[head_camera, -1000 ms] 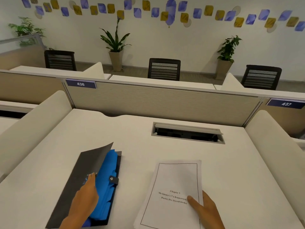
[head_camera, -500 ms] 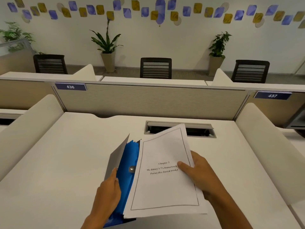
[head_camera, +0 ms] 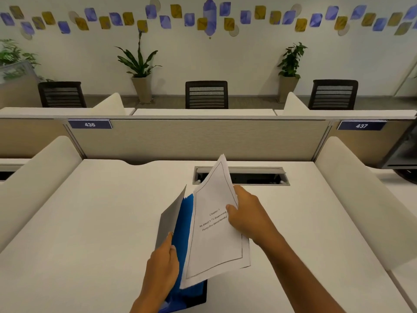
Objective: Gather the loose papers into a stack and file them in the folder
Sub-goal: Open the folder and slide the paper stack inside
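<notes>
A dark folder (head_camera: 169, 220) with blue inner pockets (head_camera: 184, 231) stands on the white desk (head_camera: 101, 222) near the front middle. My left hand (head_camera: 163, 263) grips its grey front cover and holds it raised. My right hand (head_camera: 246, 215) holds a stack of white printed papers (head_camera: 214, 240) by the right edge, tilted steeply, its left edge against the blue pockets. The folder's lower part is partly hidden behind the papers and my left hand.
A recessed cable tray (head_camera: 241, 176) with a metal rim sits in the desk behind the papers. Padded white dividers (head_camera: 361, 190) flank the desk left and right, and a beige partition (head_camera: 198, 138) closes the back. Chairs and potted plants stand beyond.
My right hand lifted the paper stack off the desk, carried it left and tipped it up against the folder. My left hand raised the cover higher; the folder now sits nearer the middle.
</notes>
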